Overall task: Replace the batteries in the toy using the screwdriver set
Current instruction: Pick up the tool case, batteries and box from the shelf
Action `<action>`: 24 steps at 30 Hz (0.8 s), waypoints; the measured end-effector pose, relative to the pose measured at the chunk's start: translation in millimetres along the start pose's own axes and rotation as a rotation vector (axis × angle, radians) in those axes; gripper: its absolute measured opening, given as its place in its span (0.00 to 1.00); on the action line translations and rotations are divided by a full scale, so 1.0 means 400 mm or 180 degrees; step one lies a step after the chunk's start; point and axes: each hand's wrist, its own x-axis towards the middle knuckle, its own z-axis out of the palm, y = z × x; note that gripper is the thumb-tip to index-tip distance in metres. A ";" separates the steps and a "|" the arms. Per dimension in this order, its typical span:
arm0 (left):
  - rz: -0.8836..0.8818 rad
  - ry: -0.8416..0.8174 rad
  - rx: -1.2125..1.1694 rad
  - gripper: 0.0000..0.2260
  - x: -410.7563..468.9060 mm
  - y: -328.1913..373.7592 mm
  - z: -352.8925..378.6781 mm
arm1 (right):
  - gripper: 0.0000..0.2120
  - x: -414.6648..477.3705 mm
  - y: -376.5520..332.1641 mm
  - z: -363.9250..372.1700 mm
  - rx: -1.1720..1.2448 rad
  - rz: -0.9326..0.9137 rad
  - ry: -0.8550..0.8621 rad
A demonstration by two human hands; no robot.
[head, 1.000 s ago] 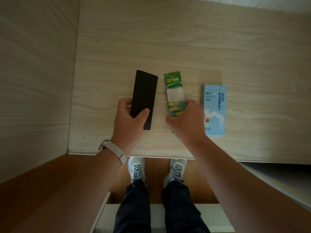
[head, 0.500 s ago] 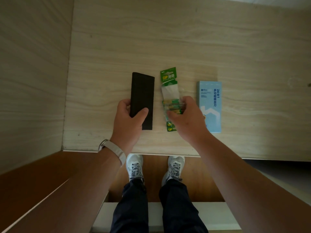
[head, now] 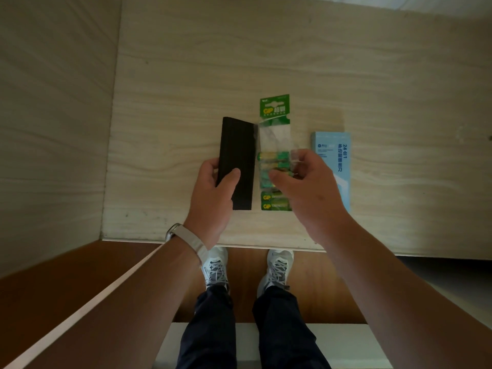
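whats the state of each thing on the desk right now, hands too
black slab: no compartment showing open, near end gripped by the left hand
left hand: curled round the black slab, thumb on top
battery pack: upper section looks empty, batteries lower down
right hand: pinching the battery pack's clear plastic
blue screwdriver box: closed, lying flat

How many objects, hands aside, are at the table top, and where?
3: a black slab on the left in the left hand, a battery pack in the middle in the right hand, a blue box on the right. Hands may hide more.
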 end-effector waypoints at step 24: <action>-0.0326 -0.0522 -0.0617 0.05 -0.025 -0.007 0.005 | 0.05 -0.024 0.000 0.070 -0.0830 -0.0616 -0.0120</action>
